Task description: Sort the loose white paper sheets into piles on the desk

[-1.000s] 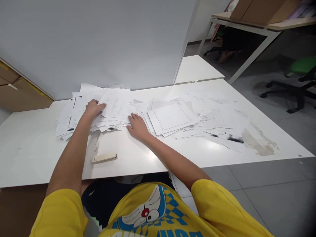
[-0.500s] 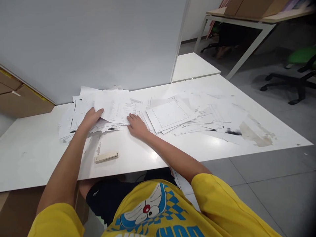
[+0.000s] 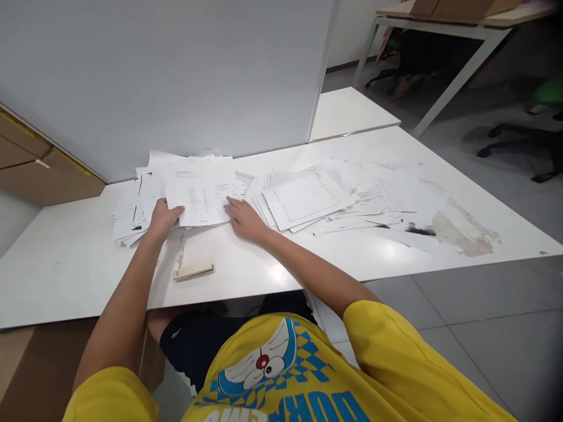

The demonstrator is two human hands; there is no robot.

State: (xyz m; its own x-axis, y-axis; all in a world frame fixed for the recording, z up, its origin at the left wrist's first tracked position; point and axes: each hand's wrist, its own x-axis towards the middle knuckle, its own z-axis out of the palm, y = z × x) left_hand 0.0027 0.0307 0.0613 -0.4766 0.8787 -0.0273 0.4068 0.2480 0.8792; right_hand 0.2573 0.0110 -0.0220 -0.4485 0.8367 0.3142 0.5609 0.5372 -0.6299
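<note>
Between the left hand [image 3: 165, 218], thumb and fingers pinching its edge, and the spread right hand [image 3: 244, 218], the white printed sheet [image 3: 201, 193] lies nearly flat.

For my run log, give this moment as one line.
left grip: holding printed sheet, left edge | right grip: at sheet's right edge | stapler-like tool: on table | loose papers: farther right

left hand [image 3: 166, 218] with thumb extended, right hand [image 3: 243, 218] palm down, both arms reaching forward

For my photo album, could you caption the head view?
Two bare hands on loose white printed paper sheets, beside a cream stapler.
</note>
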